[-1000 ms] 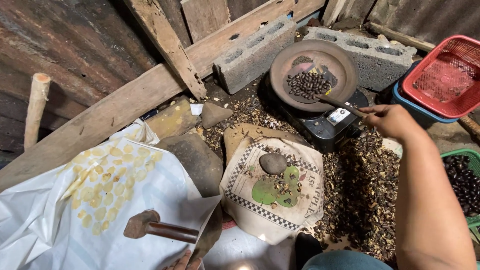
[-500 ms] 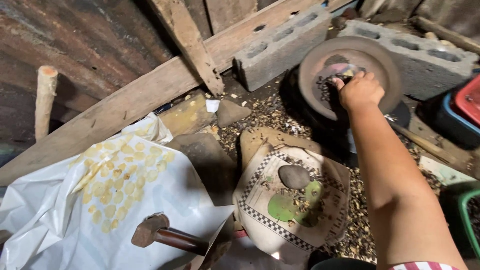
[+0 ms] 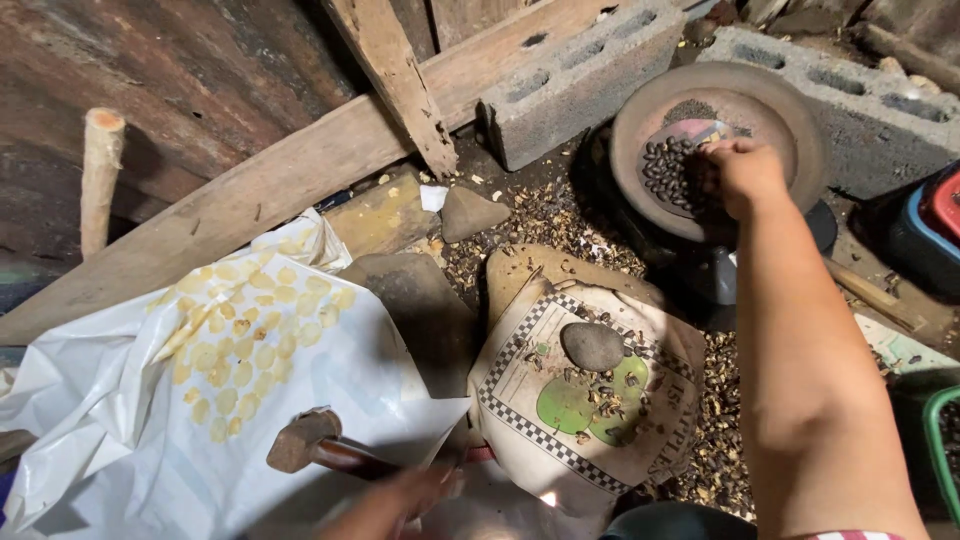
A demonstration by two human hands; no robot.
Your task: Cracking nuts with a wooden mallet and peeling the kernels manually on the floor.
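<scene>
My right hand [image 3: 748,172] reaches into a round rusty pan [image 3: 640,120], fingers curled down on a pile of dark nuts [image 3: 665,165]. The pan rests on a black stove [image 3: 720,280]. My left hand [image 3: 385,505] is blurred at the bottom edge, gripping the wooden handle of a hammer [image 3: 300,440] over a white plastic sheet [image 3: 150,420]. A printed sack [image 3: 530,400] lies between my arms with a rounded grey stone [image 3: 592,345] and broken shells on it.
Two concrete blocks [image 3: 580,75] [image 3: 850,90] flank the pan. A flat dark stone [image 3: 415,300] lies left of the sack, shell litter [image 3: 720,400] to its right. A stick [image 3: 875,295] lies on the ground, with red [image 3: 945,200] and green [image 3: 940,430] baskets at the right edge.
My right hand let go of the stirring stick and moved into the pan onto the nuts. The view shifted left. My left hand came further into view at the hammer handle.
</scene>
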